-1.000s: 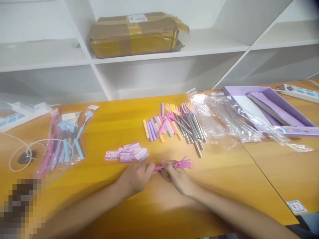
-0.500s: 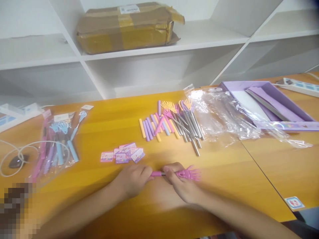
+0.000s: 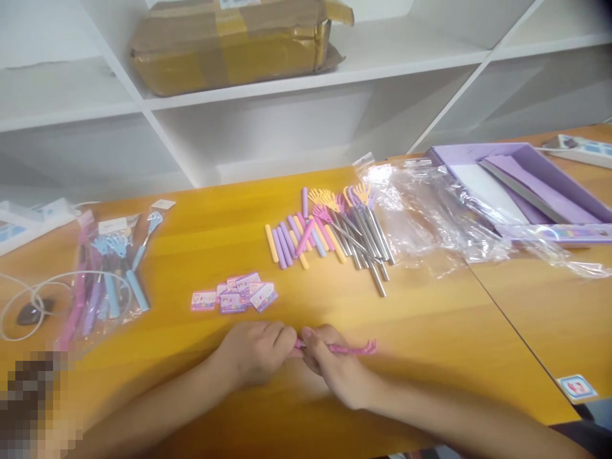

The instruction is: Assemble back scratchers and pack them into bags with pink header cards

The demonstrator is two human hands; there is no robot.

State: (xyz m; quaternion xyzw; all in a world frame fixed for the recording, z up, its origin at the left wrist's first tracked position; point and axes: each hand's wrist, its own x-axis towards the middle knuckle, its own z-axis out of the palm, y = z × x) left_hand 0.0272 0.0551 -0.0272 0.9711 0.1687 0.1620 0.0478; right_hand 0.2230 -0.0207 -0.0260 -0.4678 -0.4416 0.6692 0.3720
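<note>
Low over the front of the table, my left hand (image 3: 261,352) is closed around the pink handle end of a back scratcher (image 3: 354,350). My right hand (image 3: 335,363) grips the same back scratcher by its metal rod, just below the pink claw head, which is seen edge-on and points right. Both fists nearly touch, and most of the handle is hidden in the left one. Beyond them lies a pile of metal rods with claw heads (image 3: 366,233) in yellow, pink and purple. Loose coloured handle tubes (image 3: 287,245) lie left of that pile.
Small printed cards (image 3: 234,299) lie in front of the left hand. A clear bag with blue, purple and pink scratchers (image 3: 112,296) is at the left, beside a white cable (image 3: 38,280). Plastic bags (image 3: 421,210) and a purple box (image 3: 590,204) occupy the back right. Shelving holds a taped carton (image 3: 239,51).
The claw head has turned from flat-on to edge-on. My hands have drawn closer together, leaving less of the pink handle and rod showing between them. The camera view has shifted slightly.
</note>
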